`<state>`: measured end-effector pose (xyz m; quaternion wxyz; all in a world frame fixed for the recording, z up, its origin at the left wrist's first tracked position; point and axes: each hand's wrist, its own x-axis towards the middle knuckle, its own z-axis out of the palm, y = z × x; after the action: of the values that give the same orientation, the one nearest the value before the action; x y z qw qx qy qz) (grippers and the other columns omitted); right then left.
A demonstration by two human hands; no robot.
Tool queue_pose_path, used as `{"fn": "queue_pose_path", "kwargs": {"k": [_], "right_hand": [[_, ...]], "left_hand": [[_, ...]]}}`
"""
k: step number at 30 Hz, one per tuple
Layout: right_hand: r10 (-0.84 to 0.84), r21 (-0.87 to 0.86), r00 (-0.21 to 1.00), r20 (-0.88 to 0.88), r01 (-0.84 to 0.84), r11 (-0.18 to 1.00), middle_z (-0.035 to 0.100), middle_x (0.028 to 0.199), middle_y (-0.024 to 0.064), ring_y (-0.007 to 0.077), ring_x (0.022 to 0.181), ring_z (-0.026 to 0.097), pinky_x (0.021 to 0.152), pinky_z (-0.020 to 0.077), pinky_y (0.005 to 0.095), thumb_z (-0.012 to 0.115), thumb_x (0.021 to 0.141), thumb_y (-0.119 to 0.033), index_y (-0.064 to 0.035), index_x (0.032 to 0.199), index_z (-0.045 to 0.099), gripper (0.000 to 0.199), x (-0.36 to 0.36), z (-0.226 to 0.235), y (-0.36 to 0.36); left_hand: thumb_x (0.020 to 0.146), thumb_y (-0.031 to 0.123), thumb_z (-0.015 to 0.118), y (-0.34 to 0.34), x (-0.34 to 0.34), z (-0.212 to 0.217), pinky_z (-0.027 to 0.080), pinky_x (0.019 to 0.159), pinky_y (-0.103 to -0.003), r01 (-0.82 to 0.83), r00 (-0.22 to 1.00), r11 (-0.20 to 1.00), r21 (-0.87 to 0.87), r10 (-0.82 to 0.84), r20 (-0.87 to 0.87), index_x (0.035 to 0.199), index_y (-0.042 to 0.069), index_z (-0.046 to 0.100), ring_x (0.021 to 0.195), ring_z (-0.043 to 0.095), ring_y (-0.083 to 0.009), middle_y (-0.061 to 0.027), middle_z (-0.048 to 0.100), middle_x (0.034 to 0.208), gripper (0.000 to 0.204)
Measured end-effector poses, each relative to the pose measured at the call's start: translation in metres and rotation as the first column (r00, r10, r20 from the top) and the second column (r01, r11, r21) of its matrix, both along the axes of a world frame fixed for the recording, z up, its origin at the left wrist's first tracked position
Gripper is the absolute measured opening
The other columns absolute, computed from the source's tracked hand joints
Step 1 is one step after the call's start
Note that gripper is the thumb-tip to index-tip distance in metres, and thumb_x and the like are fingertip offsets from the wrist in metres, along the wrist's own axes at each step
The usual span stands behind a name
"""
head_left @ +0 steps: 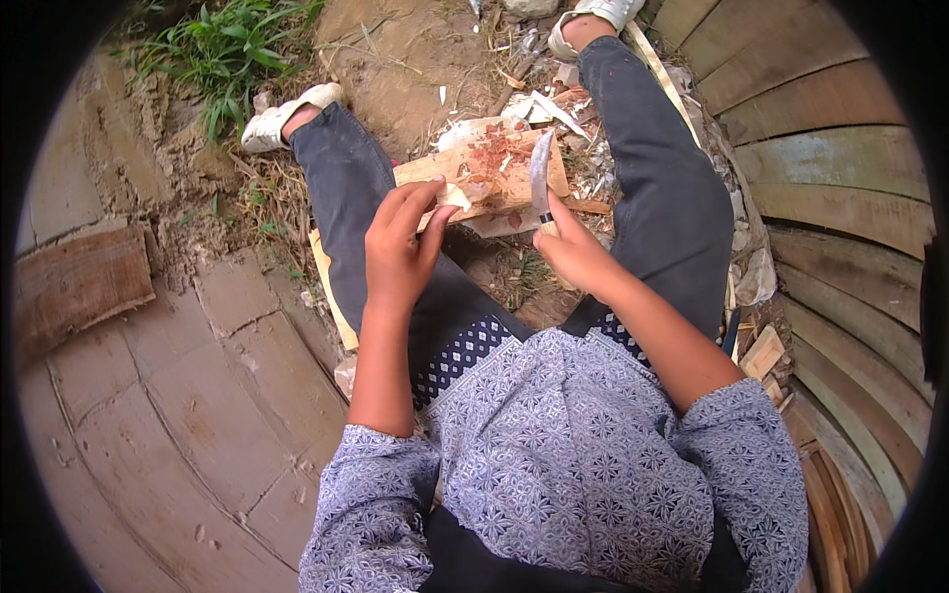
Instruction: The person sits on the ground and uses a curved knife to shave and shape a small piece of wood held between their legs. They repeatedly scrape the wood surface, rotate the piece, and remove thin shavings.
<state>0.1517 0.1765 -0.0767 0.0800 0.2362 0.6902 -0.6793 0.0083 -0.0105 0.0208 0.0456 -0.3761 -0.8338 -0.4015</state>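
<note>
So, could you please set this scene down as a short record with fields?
Left hand: holding a small pale piece
Right hand: gripping a curved knife, blade pointing away from the person
Between the legs: wooden board with reddish-brown bits on it
Upper left: green grass
Right side: wooden planks

Board (420,172): pale wood, lying on the ground (371,49). Reddish crumbs (488,148) are scattered over its upper face, densest about the middle. Ground: brown earth, littered with white chips (560,114) and a stick (513,87) just beyond the board.
</note>
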Motion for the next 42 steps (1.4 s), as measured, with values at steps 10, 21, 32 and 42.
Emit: {"fn": "queue_pose_path", "kwargs": {"k": [10, 21, 32, 42], "right_hand": [[0.041, 0.182, 0.93, -0.364, 0.027, 0.983, 0.069, 0.106, 0.0204, 0.0342, 0.097, 0.068, 0.086, 0.0533, 0.04, 0.054, 0.103, -0.015, -0.0071, 0.142, 0.059, 0.041, 0.005, 0.075, -0.006], [0.004, 0.187, 0.982, -0.188, 0.031, 0.982, 0.073, 0.117, 0.0168, 0.0288, 0.107, 0.071, 0.091, 0.0529, 0.0359, 0.058, 0.102, -0.013, -0.0063, 0.132, 0.063, 0.032, 0.003, 0.042, -0.006], [0.032, 0.232, 0.987, -0.159, 0.006, 0.973, 0.074, 0.102, 0.0192, 0.0333, 0.09, 0.073, 0.079, 0.0556, 0.0425, 0.06, 0.1, -0.02, -0.0119, 0.131, 0.064, 0.032, -0.003, 0.06, -0.011], [0.115, 0.288, 0.993, 0.005, -0.112, 0.951, 0.073, 0.101, 0.0193, 0.0358, 0.092, 0.071, 0.081, 0.0541, 0.0425, 0.056, 0.102, -0.022, -0.011, 0.129, 0.062, 0.03, -0.006, 0.041, 0.019]], "left_hand": [[0.08, -0.007, 0.081, 0.011, 0.002, -0.018, 0.058, 0.077, -0.035, 0.135, 0.937, 0.991, -0.021, -0.135, -0.323, 0.101, 0.002, 0.074, 0.093, 0.07, -0.0265, -0.0128, 0.07, 0.101, 0.024], [0.078, -0.011, 0.08, 0.005, -0.002, -0.025, 0.058, 0.076, -0.037, 0.215, 0.88, 0.977, -0.016, -0.2, -0.43, 0.099, 0.001, 0.074, 0.089, 0.07, -0.0284, -0.0116, 0.069, 0.097, 0.025], [0.075, -0.01, 0.081, 0.002, -0.002, -0.032, 0.058, 0.075, -0.038, 0.214, 0.873, 0.977, 0.004, -0.189, -0.451, 0.095, 0.0, 0.073, 0.087, 0.07, -0.0289, -0.0111, 0.069, 0.095, 0.024], [0.072, -0.007, 0.084, 0.01, -0.007, -0.03, 0.058, 0.072, -0.039, 0.219, 0.867, 0.976, 0.007, -0.191, -0.46, 0.095, 0.002, 0.073, 0.083, 0.069, -0.029, -0.0101, 0.068, 0.093, 0.027]]}}
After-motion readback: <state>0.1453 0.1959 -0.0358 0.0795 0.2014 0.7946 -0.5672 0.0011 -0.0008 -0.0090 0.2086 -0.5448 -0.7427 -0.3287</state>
